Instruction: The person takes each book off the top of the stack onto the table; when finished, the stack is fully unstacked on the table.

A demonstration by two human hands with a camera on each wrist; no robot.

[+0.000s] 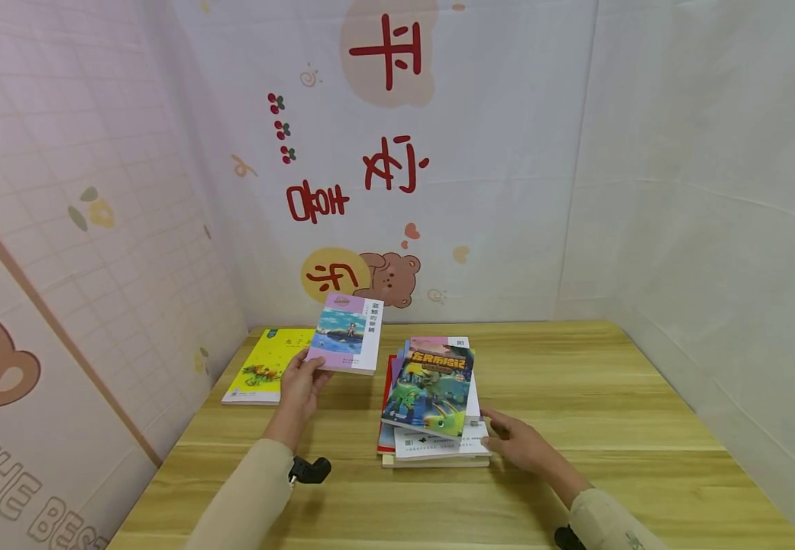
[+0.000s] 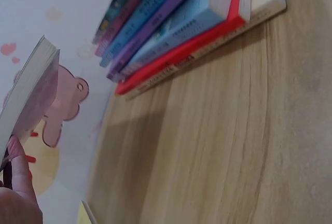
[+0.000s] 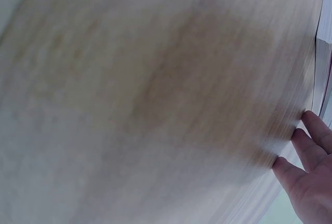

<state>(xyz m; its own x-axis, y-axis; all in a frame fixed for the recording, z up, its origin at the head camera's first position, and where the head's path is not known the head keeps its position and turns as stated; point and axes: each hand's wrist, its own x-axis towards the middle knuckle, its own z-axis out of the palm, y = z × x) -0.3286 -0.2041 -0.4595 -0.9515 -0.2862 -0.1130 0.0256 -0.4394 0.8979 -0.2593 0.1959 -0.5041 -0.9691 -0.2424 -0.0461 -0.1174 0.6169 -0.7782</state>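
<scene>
My left hand (image 1: 298, 387) grips a paperback book (image 1: 346, 334) by its lower left corner, thumb on the cover. The book has a pink and white cover with a blue sea picture and is held up off the table. In the left wrist view, its page edges (image 2: 25, 92) show above a finger. A stack of books (image 1: 441, 451) lies to the right, topped by a dinosaur comic (image 1: 431, 389). Beside the stack's right edge is my right hand (image 1: 519, 444); the right wrist view shows its extended fingers (image 3: 311, 149) against the books' edges.
A yellow book (image 1: 269, 367) lies flat at the table's back left, partly behind the left hand. The wooden table (image 1: 576, 382) meets a printed cloth wall (image 1: 507, 229) at the back and cloth on both sides.
</scene>
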